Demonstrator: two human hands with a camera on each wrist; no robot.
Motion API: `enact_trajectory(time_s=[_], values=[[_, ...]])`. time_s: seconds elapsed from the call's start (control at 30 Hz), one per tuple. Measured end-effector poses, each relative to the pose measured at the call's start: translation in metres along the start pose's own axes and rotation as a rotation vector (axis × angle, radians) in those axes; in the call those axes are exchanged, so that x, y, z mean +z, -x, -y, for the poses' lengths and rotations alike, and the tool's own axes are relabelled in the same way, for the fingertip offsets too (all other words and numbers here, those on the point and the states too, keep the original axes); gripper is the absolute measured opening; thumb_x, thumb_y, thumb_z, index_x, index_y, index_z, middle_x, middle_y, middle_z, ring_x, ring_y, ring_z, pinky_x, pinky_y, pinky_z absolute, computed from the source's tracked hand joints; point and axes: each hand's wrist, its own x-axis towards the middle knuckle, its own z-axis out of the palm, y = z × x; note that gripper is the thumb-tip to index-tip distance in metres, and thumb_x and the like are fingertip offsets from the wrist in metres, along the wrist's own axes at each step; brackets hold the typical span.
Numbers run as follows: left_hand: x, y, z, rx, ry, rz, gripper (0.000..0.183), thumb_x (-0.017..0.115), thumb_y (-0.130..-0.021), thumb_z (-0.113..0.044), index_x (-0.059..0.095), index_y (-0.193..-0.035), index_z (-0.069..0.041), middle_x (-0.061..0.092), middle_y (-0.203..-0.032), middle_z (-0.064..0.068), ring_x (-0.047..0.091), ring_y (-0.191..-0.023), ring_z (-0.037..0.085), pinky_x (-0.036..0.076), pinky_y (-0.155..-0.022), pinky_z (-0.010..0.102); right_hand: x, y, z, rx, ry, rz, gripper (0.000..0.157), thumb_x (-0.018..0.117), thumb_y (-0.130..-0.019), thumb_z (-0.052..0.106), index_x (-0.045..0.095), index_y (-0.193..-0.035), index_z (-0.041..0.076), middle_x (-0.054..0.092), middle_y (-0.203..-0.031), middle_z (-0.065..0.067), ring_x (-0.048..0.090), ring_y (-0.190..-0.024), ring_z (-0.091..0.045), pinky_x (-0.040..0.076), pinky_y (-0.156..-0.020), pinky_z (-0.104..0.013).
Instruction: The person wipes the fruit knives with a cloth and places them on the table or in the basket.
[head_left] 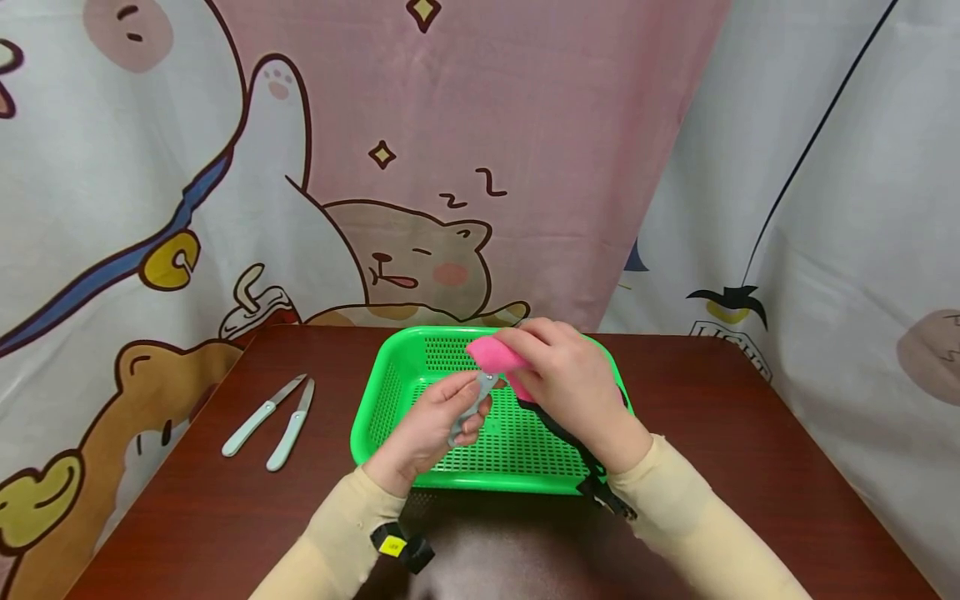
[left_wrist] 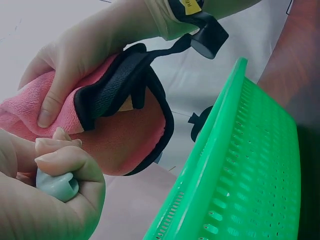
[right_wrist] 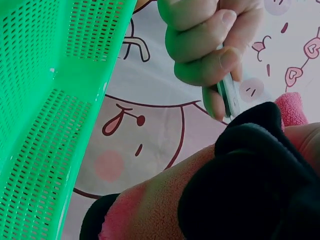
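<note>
A dark reddish-brown wooden tabletop [head_left: 712, 417] stands before a pink and white fabric backdrop [head_left: 562, 150] printed with cartoon animals. At the left lie two small knives with pale mint handles and narrow metal blades: a left-hand knife [head_left: 262, 416] and a right-hand knife [head_left: 296, 422]. Their blades point away from the person, the tips just beside each other and the handles further apart.

Near the middle sits a bright green plastic basket [head_left: 491, 482], rectangular, with perforated walls and base. Both hands are above it. The person's left hand [head_left: 427, 425] comes in from a cream sleeve with a black band at the wrist; its grip is curled firmly around a pale mint handle [head_left: 472, 408], tilted, with its far end up by the cloth. Whatever extends beyond that end is hidden.

To its right is a fuzzy pink cloth [head_left: 495, 354] with black edging, bunched and folded. The right hand [head_left: 573, 375], also cream-sleeved, has its grip grasping this cloth between thumb and fingers, just beside the left fingertips.
</note>
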Motion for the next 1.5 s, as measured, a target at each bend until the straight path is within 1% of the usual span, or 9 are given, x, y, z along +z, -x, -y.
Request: enact_trajectory(time_s=[0.2, 0.33, 0.63, 0.83, 0.93, 1.07, 1.23, 1.43, 1.5], values=[[0.000, 0.000, 0.000, 0.003, -0.009, 0.008, 0.040, 0.032, -0.110, -0.016, 0.045, -0.131, 0.015, 0.046, -0.082, 0.001, 0.038, -0.060, 0.006, 0.032, -0.049, 0.018, -0.002, 0.000, -0.007, 0.051, 0.017, -0.015, 0.033, 0.083, -0.077, 0.007, 0.073, -0.107, 0.016, 0.067, -0.095, -0.005, 0.063, -0.083, -0.025, 0.056, -0.062, -0.041], [0.000, 0.000, 0.000, 0.003, -0.014, 0.009, 0.043, 0.032, -0.110, -0.016, 0.041, -0.132, 0.019, 0.048, -0.082, 0.001, 0.039, -0.060, 0.006, 0.032, -0.049, 0.018, -0.003, 0.000, -0.013, 0.062, 0.028, -0.025, 0.035, 0.085, -0.076, 0.007, 0.074, -0.108, 0.014, 0.067, -0.095, -0.007, 0.063, -0.083, -0.026, 0.057, -0.066, -0.043], [0.001, 0.001, 0.001, -0.013, -0.018, 0.007, 0.042, 0.033, -0.110, -0.016, 0.043, -0.132, 0.018, 0.049, -0.081, 0.001, 0.039, -0.060, 0.006, 0.032, -0.048, 0.018, -0.005, 0.001, -0.023, 0.098, 0.059, -0.032, 0.038, 0.085, -0.076, 0.007, 0.073, -0.111, 0.014, 0.067, -0.098, -0.008, 0.064, -0.085, -0.028, 0.057, -0.067, -0.045], [0.001, 0.001, 0.002, -0.053, -0.002, -0.013, 0.036, 0.035, -0.109, -0.016, 0.052, -0.128, 0.010, 0.049, -0.081, 0.001, 0.038, -0.059, 0.006, 0.032, -0.049, 0.018, -0.006, 0.002, -0.026, 0.107, 0.065, -0.033, 0.037, 0.085, -0.077, 0.008, 0.073, -0.111, 0.014, 0.067, -0.098, -0.008, 0.064, -0.086, -0.029, 0.057, -0.069, -0.045], [0.001, 0.001, 0.002, -0.073, 0.010, -0.020, 0.035, 0.037, -0.109, -0.016, 0.053, -0.129, 0.009, 0.049, -0.081, 0.001, 0.038, -0.060, 0.007, 0.032, -0.049, 0.017, -0.008, 0.003, -0.028, 0.108, 0.073, -0.040, 0.036, 0.085, -0.076, 0.008, 0.073, -0.110, 0.013, 0.067, -0.097, -0.009, 0.064, -0.085, -0.029, 0.057, -0.068, -0.045], [0.000, 0.002, 0.004, -0.085, 0.013, -0.022, 0.038, 0.036, -0.109, -0.016, 0.050, -0.131, 0.012, 0.049, -0.081, 0.001, 0.038, -0.060, 0.006, 0.032, -0.050, 0.017, -0.010, 0.005, -0.030, 0.123, 0.085, -0.047, 0.035, 0.085, -0.076, 0.009, 0.073, -0.109, 0.013, 0.067, -0.096, -0.009, 0.064, -0.083, -0.028, 0.056, -0.069, -0.045], [-0.002, 0.005, 0.005, -0.090, 0.020, -0.017, 0.042, 0.035, -0.109, -0.017, 0.045, -0.134, 0.015, 0.049, -0.081, 0.000, 0.038, -0.059, 0.006, 0.033, -0.050, 0.017, -0.014, 0.007, -0.034, 0.166, 0.080, -0.047, 0.035, 0.086, -0.077, 0.010, 0.073, -0.110, 0.012, 0.068, -0.097, -0.010, 0.064, -0.082, -0.028, 0.056, -0.068, -0.046], [-0.005, 0.007, 0.005, -0.092, 0.039, -0.033, 0.040, 0.036, -0.109, -0.019, 0.049, -0.132, 0.011, 0.049, -0.082, 0.001, 0.037, -0.059, 0.007, 0.032, -0.050, 0.018, -0.022, 0.010, -0.035, 0.195, 0.078, -0.063, 0.035, 0.085, -0.077, 0.009, 0.073, -0.110, 0.012, 0.068, -0.097, -0.010, 0.064, -0.083, -0.028, 0.056, -0.071, -0.046], [-0.006, 0.008, 0.005, -0.094, 0.035, -0.040, 0.040, 0.036, -0.109, -0.019, 0.048, -0.133, 0.012, 0.049, -0.082, 0.001, 0.037, -0.060, 0.007, 0.033, -0.050, 0.018, -0.024, 0.011, -0.034, 0.200, 0.076, -0.069, 0.035, 0.085, -0.078, 0.009, 0.073, -0.111, 0.012, 0.068, -0.097, -0.010, 0.064, -0.084, -0.028, 0.056, -0.071, -0.047]])
